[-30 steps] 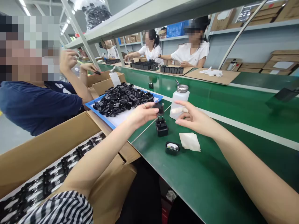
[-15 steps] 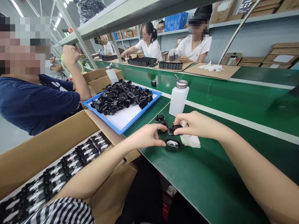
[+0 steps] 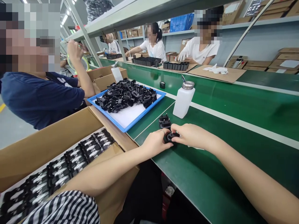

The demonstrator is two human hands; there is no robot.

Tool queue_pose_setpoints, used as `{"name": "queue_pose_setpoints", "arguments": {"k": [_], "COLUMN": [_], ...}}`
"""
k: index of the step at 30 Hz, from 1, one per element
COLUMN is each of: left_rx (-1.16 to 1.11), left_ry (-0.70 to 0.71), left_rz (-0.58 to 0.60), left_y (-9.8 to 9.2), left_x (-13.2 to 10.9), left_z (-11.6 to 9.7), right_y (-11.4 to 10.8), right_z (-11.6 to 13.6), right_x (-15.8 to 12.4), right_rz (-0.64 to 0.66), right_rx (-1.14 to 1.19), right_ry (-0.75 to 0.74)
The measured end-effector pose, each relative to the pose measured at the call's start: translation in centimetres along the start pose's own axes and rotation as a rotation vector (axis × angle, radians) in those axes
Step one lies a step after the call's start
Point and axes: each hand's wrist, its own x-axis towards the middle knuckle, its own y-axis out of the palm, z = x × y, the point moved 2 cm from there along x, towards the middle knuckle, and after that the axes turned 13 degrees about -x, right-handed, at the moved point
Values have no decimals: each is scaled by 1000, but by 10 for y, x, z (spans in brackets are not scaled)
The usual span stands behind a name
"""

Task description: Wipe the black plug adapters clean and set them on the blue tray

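Both my hands meet low over the green bench, pinching a black plug adapter [image 3: 172,137] between their fingers. My left hand [image 3: 157,143] grips its left side, and my right hand [image 3: 192,135] presses on it from the right. A second black plug adapter [image 3: 164,122] stands just beyond them, prongs up, untouched. Farther off, a white dispensing bottle [image 3: 184,101] with a metal top stands behind my right hand. A blue-rimmed tray [image 3: 105,116] holds a heap of black plug adapters [image 3: 127,95]. A white cloth [image 3: 195,147] is nearly hidden under my right wrist.
A cardboard box [image 3: 58,133] of packed black adapters lies at lower left. A seated person in a navy shirt [image 3: 39,99] is at my left. Other workers in white shirts sit across the green belt, under a metal shelf [image 3: 116,25] with boxes.
My hands have closed together over one adapter, the left moving right. They now cover the small black dish and most of the white cloth. The view has shifted slightly.
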Motion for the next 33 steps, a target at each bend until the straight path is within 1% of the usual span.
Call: {"name": "queue_pose_setpoints", "arguments": {"k": [3,7,10,13,17,21,26,28,33], "left_rx": [-5,-41,-55,-45,72,198,291,325,416], "left_ry": [13,8,-19,-12,32,46,1,-19,-140], "left_rz": [0,0,3,6,-8,-5,69,108,203], "left_y": [0,-1,-3,-3,-3,-3,-7,-10,-17], "left_x": [-1,-2,-3,-4,-4,-4,-1,0,11], "left_z": [-1,-1,-1,-3,-8,-10,-15,-21,-41], "right_y": [1,2,3,3,3,4,5,4,3], "right_z": [-1,-2,1,4,3,0,0,1,-1], "right_x": [2,2,2,2,2,4,5,5,7], "right_rz": [31,67,35,8,37,58,47,34,42], "right_rx": [23,43,-10,-48,-27,-29,-44,-42,-45], "right_ry": [19,5,-8,-15,-29,4,10,5,0]}}
